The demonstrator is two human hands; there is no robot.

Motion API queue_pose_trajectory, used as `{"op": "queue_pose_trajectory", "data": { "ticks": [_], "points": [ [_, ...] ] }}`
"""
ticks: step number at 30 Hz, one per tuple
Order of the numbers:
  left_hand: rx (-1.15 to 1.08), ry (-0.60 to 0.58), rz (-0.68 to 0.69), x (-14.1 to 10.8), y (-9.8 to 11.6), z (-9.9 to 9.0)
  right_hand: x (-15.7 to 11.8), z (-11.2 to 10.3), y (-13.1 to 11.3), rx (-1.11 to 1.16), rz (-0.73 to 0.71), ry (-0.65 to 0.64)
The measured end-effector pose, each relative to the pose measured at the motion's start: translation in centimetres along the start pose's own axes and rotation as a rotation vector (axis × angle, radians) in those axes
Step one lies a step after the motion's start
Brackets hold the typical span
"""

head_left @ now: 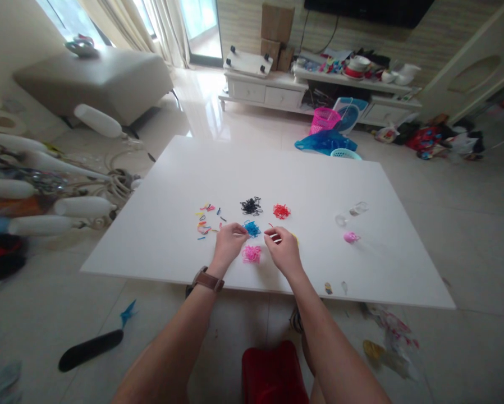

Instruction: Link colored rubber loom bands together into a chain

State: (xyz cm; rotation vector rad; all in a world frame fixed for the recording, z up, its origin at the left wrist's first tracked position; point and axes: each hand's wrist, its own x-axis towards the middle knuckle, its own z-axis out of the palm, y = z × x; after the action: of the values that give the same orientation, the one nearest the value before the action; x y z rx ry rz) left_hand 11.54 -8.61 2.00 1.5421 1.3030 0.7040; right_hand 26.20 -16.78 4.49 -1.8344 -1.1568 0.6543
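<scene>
My left hand (232,240), with a brown watch strap on the wrist, is at the left edge of a pile of blue rubber bands (252,228). Its fingers are pinched together; anything between them is too small to make out. To the right of that pile, my right hand (283,249) has thumb and forefinger closed in a pinch, its content unclear. A red band (271,225) lies by its fingertips. Yellow bands (295,238) are mostly hidden behind this hand. Around lie piles of black bands (251,206), red bands (281,211) and pink bands (252,254).
Mixed loose bands (204,227) are scattered left on the white table (319,179). To the right are a clear container (358,209), a small pink object (351,237) and two small flat pieces (328,288). A red stool (274,373) stands below the front edge.
</scene>
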Motion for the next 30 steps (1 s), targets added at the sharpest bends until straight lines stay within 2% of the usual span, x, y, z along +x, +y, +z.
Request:
{"op": "queue_pose_trajectory", "data": {
  "ticks": [6,13,19,25,30],
  "points": [
    [0.058,0.007,0.009,0.1,-0.1,0.2,-0.2,-0.5,0.5,-0.116,-0.012,-0.079],
    [0.023,0.020,-0.018,0.5,-0.6,-2.1,0.4,-1.7,1.6,-0.645,-0.028,-0.140],
    [0.010,-0.008,-0.031,0.4,-0.2,-4.0,1.8,0.1,3.3,-0.822,-0.030,-0.186],
    [0.165,0.029,-0.009,0.1,-0.1,-7.4,2.9,2.4,3.6,-0.848,0.033,-0.251],
    [0.392,0.118,-0.040,-0.2,-2.0,-11.8,3.6,2.6,3.8,-0.848,0.042,-0.198]
  ]
}}
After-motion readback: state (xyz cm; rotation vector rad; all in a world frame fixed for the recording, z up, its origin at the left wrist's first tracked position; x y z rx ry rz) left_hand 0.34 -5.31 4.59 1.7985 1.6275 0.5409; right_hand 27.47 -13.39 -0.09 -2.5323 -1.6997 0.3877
